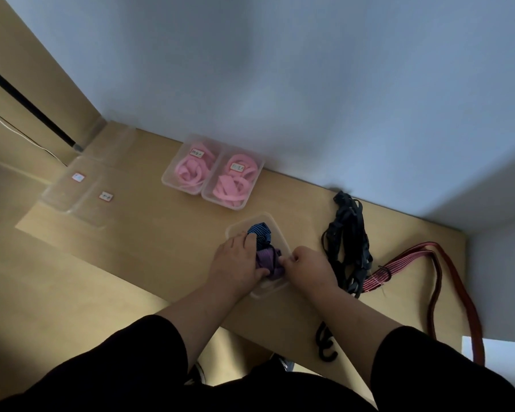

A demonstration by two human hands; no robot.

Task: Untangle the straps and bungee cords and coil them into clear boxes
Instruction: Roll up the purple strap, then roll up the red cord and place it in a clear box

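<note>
Head view, single entry.

Clear box, near centre (232, 230): sits on the wooden table (149, 233) directly ahead of the person, probably drawn close so both hands can work inside it. Contents: a blue striped cord (260, 230) at the far end and a purple cord (266, 261) at the near end, bunched together.

Left hand (238, 263): fingers curled over the purple cord, pressing it down into the box, seemingly to stop the coil springing open.

Right hand (308, 267): fingers closed, pinching the purple cord at the box's right rim, seemingly tucking in a loose end; the exact grip is hidden.

Two clear boxes, far centre (173, 181): side by side against the wall, each labelled and filled with coiled pink straps (229, 187). Judged finished and set back out of the way.

Flat clear pieces with labels, far left (78, 185): probably lids or spare boxes; too faint to tell.

Black bungee cords (347, 242): tangled heap just right of the hands, awaiting sorting.

Red strap (405, 260): near right, trailing off the table's near edge.
</note>
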